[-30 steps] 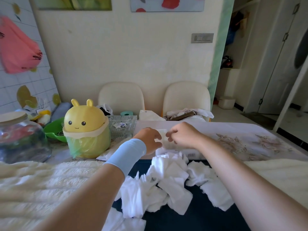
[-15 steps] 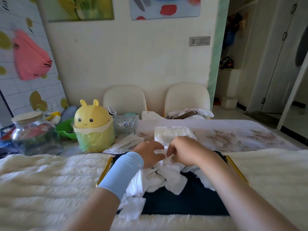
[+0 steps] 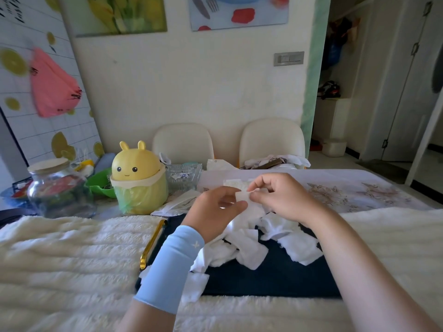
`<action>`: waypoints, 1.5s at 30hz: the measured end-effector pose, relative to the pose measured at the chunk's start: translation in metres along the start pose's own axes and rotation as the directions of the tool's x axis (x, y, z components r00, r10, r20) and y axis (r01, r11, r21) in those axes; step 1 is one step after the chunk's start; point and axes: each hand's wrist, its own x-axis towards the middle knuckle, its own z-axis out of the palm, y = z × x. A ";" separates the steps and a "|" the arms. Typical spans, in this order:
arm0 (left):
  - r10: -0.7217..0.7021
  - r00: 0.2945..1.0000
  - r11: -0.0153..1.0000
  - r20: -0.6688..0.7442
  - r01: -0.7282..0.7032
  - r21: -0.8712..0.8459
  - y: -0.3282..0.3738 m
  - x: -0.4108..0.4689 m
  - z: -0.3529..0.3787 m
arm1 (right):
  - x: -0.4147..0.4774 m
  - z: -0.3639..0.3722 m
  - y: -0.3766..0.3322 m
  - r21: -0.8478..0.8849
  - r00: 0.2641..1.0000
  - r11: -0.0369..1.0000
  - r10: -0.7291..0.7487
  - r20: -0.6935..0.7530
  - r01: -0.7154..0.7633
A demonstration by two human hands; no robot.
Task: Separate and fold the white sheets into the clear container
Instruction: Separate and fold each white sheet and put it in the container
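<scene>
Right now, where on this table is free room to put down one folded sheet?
The near half of the dark tray, below the white sheets, is bare. The fluffy blanket left of the gold handle is free too. It is crowded at the far left around the yellow bin and glass jar.

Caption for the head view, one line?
The left hand and right hand pinch one white sheet above the heap on a dark tray.
</scene>
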 end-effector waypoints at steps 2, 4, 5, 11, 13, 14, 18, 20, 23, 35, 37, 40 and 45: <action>-0.038 0.999 0.994 -0.013 0.036 -0.102 0.002 -0.004 0.002 | -0.002 0.001 -0.001 0.063 0.999 0.998 -0.002 0.048 -0.001; -0.103 0.993 0.968 -0.050 0.088 -0.234 0.000 -0.009 0.002 | -0.003 0.006 -0.002 0.208 0.995 0.977 0.021 0.094 -0.040; -0.140 0.988 0.942 -0.067 0.112 -0.317 -0.002 -0.011 0.000 | -0.003 0.008 -0.002 0.328 0.991 0.940 0.052 0.120 -0.089; -0.233 0.972 0.817 -0.019 0.185 -0.546 -0.015 -0.026 -0.011 | -0.003 0.019 -0.006 0.489 0.955 0.828 0.174 0.239 -0.273; -0.255 0.966 0.807 -0.038 0.191 -0.558 -0.016 -0.028 -0.014 | -0.004 0.024 -0.009 0.499 0.952 0.818 0.188 0.241 -0.288; -0.267 0.962 0.804 -0.051 0.193 -0.563 -0.017 -0.028 -0.016 | -0.004 0.025 -0.010 0.497 0.952 0.817 0.200 0.233 -0.293; -0.319 0.943 0.772 -0.094 0.201 -0.603 -0.021 -0.029 -0.023 | -0.003 0.028 -0.011 0.466 0.968 0.852 0.248 0.045 -0.240; -0.338 0.934 0.763 -0.116 0.199 -0.615 -0.022 -0.032 -0.025 | -0.003 0.022 -0.011 0.373 0.981 0.915 0.185 -0.055 -0.152; -0.352 0.930 0.745 -0.110 0.207 -0.634 -0.022 -0.034 -0.026 | -0.007 0.009 -0.016 0.305 0.998 0.951 0.040 0.039 -0.050; -0.256 0.960 0.785 0.112 0.274 -0.555 -0.007 -0.041 -0.016 | -0.013 0.027 -0.028 0.106 0.987 0.993 -0.059 0.149 0.044; -0.249 0.958 0.758 0.140 0.283 -0.587 -0.007 -0.041 -0.016 | -0.012 0.030 -0.027 0.062 0.990 0.996 -0.067 0.121 0.060; -0.265 0.953 0.706 0.147 0.296 -0.644 -0.007 -0.040 -0.015 | -0.009 0.032 -0.024 0.013 0.994 0.996 -0.090 0.065 0.089; -0.185 0.969 0.777 0.162 0.245 -0.580 -0.007 -0.042 -0.017 | -0.008 0.033 -0.019 0.025 0.994 0.996 -0.087 0.066 0.085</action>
